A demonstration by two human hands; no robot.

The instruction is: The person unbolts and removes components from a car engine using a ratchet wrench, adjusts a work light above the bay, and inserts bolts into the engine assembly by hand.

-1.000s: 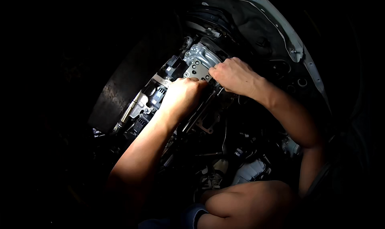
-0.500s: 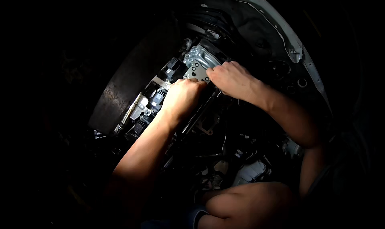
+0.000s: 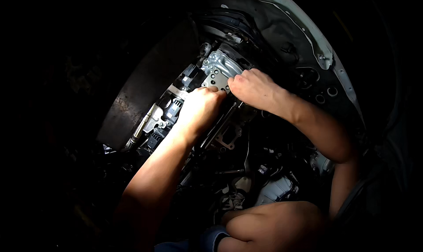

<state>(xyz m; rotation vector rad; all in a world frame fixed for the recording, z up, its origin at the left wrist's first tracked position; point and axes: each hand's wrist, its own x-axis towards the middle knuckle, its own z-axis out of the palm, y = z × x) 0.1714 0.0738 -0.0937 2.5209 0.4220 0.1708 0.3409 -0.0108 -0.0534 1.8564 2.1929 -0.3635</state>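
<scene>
A pale flat metal plate with several round holes (image 3: 213, 79) lies in the lit part of an engine. My left hand (image 3: 200, 108) is closed at the plate's near edge, its knuckles up and its fingertips hidden. Close by, my right hand (image 3: 253, 88) is curled at the plate's right edge, its fingertips also out of sight. What either hand grips cannot be made out. Just beyond the plate sits a shiny ribbed metal cover (image 3: 225, 63). Below and between the hands runs a thin dark rod (image 3: 220, 125).
Black connectors or coils (image 3: 174, 108) line the engine left of my left hand, near a metal-sheathed sensor or pipe (image 3: 142, 123). A large dark curved panel (image 3: 145, 89) rises at the left. The car body's pale edge (image 3: 308, 27) curves along the right. A bare knee (image 3: 273, 219) is at the bottom.
Both hands stay at the plate with only slight shifts. My right hand has moved very slightly to the right, and the view has barely changed.
</scene>
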